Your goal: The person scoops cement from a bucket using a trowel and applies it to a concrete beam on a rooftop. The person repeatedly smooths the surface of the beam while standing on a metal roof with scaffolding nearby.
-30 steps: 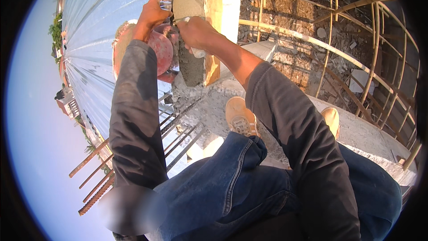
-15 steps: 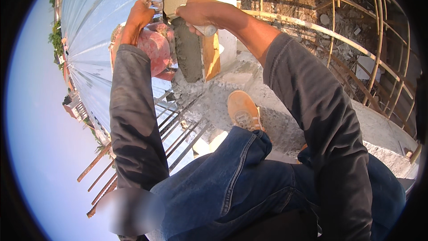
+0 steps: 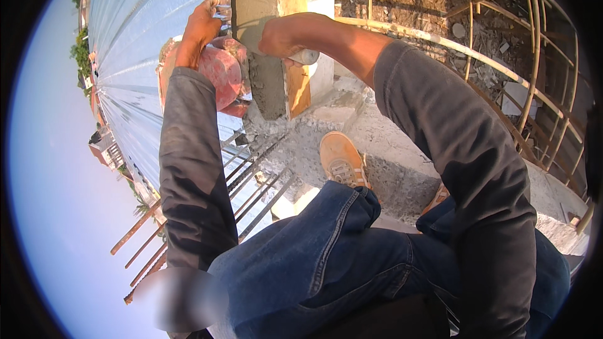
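Observation:
My right hand is wrapped round the pale handle of a trowel. Its blade lies against the wet grey mortar on the narrow upright face, where blade and mortar are hard to tell apart. A wooden board borders the mortar on the right. My left hand is at the mortar's left edge, its fingers stretched out and apart; whether they touch that edge is unclear. Just below it is a red, cement-smeared container, partly behind my left forearm.
Steel bars jut out at left below the mortar. My shoe stands on a rough concrete ledge. Bamboo poles frame the rubble-strewn ground at right. Shiny corrugated sheeting slopes away at left.
My right hand has drawn the trowel down along the mortar, toward me. The left hand has stayed nearly in place.

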Tool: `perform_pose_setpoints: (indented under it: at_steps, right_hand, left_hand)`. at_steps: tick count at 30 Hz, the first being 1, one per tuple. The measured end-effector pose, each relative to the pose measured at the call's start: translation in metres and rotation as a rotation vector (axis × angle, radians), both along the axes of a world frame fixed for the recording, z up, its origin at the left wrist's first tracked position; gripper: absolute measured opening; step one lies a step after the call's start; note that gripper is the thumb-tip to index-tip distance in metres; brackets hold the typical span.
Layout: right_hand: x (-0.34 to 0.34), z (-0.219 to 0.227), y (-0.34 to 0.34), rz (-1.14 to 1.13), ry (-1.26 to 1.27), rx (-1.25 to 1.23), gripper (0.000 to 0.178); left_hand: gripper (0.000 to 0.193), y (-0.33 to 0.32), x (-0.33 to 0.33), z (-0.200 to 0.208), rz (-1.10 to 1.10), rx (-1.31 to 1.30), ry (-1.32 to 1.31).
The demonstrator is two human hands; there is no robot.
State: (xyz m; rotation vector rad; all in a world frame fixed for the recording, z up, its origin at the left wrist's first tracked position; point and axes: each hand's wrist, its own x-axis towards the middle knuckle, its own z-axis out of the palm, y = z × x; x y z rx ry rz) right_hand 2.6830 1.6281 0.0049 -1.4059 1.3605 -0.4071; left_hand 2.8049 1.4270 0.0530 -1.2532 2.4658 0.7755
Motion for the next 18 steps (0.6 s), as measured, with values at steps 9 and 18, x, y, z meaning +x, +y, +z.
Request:
perform_pose_setpoints:
  at_steps: [9,18]
  right_hand:
    - [-0.039,0.042,0.007,-0.204,0.078,-0.065,0.032]
    - [-0.072,0.043,0.015,-0.288,0.116,-0.051,0.048]
  left_hand:
    - [0.05,-0.003,0.005,-0.001,-0.015,-0.019,-0.001]
    - [0.033,-0.015,0.018,-0.012,0.079,0.022,0.118]
